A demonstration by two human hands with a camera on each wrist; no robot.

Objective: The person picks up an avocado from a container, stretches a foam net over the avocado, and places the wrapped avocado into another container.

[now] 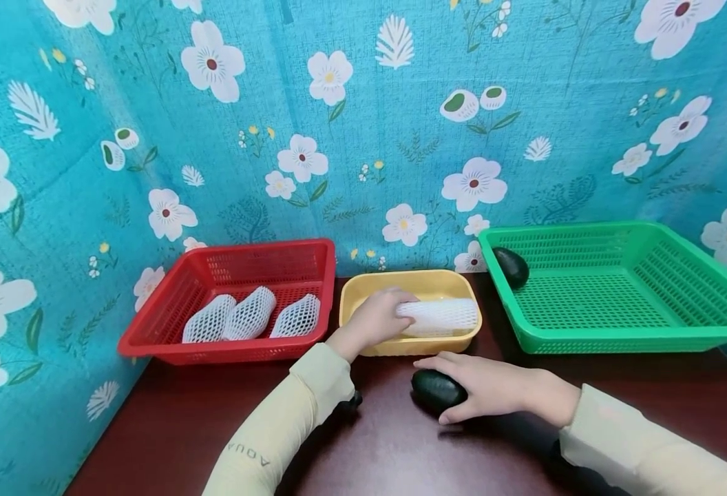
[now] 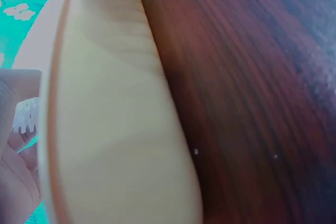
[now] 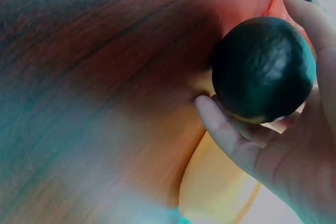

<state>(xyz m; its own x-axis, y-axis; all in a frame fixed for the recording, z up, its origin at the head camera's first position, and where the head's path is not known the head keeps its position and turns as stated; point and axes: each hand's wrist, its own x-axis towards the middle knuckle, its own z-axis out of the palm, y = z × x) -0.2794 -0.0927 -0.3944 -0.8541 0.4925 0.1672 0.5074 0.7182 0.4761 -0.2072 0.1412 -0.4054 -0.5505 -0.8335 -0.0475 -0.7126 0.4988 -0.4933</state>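
Note:
My left hand [image 1: 381, 318] reaches over the yellow tray [image 1: 363, 281] and grips a white foam net sleeve [image 1: 444, 315] by its left end. The left wrist view shows the tray's side wall [image 2: 115, 108] hiding part of this hand. Just in front of the tray, my right hand [image 1: 493, 386] holds a dark avocado [image 1: 438, 391] over the table, thumb on the near side and fingers on the far side. In the right wrist view the avocado [image 3: 263, 70] sits between thumb and fingers.
A red basket [image 1: 227, 355] at the left has several pieces wrapped in white foam net [image 1: 248, 313]. The green basket [image 1: 624, 336] at the right holds another dark avocado [image 1: 512, 267]. A blue flowered cloth [image 1: 363, 179] hangs behind the dark wooden table [image 1: 388, 455].

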